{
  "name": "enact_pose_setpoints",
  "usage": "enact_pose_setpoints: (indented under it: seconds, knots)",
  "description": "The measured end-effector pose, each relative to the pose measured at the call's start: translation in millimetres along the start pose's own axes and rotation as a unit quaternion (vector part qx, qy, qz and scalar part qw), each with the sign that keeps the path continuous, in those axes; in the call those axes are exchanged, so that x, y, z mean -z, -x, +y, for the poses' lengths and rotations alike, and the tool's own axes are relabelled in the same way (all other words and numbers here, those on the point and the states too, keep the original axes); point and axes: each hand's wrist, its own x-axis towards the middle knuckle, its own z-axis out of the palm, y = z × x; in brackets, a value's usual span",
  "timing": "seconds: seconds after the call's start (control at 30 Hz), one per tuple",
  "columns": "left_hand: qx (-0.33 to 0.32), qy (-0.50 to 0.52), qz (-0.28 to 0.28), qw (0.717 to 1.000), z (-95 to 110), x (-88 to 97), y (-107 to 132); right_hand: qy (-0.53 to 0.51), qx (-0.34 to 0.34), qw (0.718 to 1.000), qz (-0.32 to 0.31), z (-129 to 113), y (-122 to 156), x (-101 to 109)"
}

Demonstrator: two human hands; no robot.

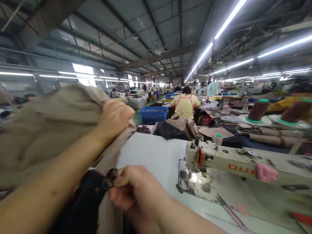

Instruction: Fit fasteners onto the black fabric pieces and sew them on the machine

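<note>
My left hand [113, 120] is raised and closed in a fist on a large bunch of beige fabric [48, 126] that fills the left of the view. My right hand [136, 191] sits lower, near the table's front edge, pinching a lower end of the same beige fabric where a dark patch shows. Dark navy cloth [83, 208] lies under both arms. A cream sewing machine [234, 165] with red lettering stands on the pale table [156, 152] to the right of my hands, its needle area lit.
Thread snips [231, 213] lie on the table by the machine base. Brown thread cones [258, 110] stand at the right. A person in a yellow shirt [185, 105] sits ahead beside a blue crate [153, 114]. Piles of fabric [185, 128] cover the far table.
</note>
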Motion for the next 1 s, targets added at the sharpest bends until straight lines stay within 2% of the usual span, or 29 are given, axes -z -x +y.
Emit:
enact_pose_setpoints:
  seconds: [0.07, 0.13, 0.2, 0.27, 0.37, 0.47, 0.57, 0.67, 0.77, 0.87, 0.93, 1.0]
  knots:
    - [-0.017, 0.036, -0.067, 0.997, 20, -31.5, 15, -0.021, 0.008, 0.996, 0.082, 9, 11, 30]
    - [-0.020, 0.080, -0.126, 0.989, 52, -71.7, 42, -0.041, -0.016, 0.983, 0.179, 28, 20, 63]
    - [-0.007, 0.124, -0.167, 0.978, 86, -108.7, 72, -0.058, -0.051, 0.960, 0.271, 49, 29, 93]
    - [0.026, 0.156, -0.191, 0.969, 111, -136.0, 94, -0.078, -0.072, 0.940, 0.323, 66, 39, 117]
    - [0.089, 0.174, -0.203, 0.959, 132, -160.0, 102, -0.115, -0.076, 0.919, 0.369, 79, 52, 142]
    - [0.090, 0.201, -0.226, 0.949, 144, -168.0, 85, -0.147, -0.065, 0.910, 0.383, 80, 61, 157]
    - [0.035, 0.235, -0.252, 0.938, 158, -152.5, 70, -0.164, -0.052, 0.908, 0.382, 79, 68, 165]
    - [0.035, 0.235, -0.237, 0.942, 171, -110.9, 81, -0.178, -0.037, 0.903, 0.389, 82, 73, 173]
    - [0.083, 0.220, -0.233, 0.944, 183, -61.4, 126, -0.195, -0.034, 0.895, 0.400, 88, 76, 183]
    - [0.084, 0.134, -0.279, 0.947, 187, -23.3, 191, -0.207, -0.035, 0.891, 0.402, 92, 76, 195]
    - [0.073, 0.060, -0.302, 0.949, 183, -4.3, 232, -0.210, -0.036, 0.892, 0.399, 92, 75, 203]
    - [0.101, -0.017, -0.301, 0.948, 170, 12.5, 262, -0.208, -0.039, 0.894, 0.395, 92, 72, 208]
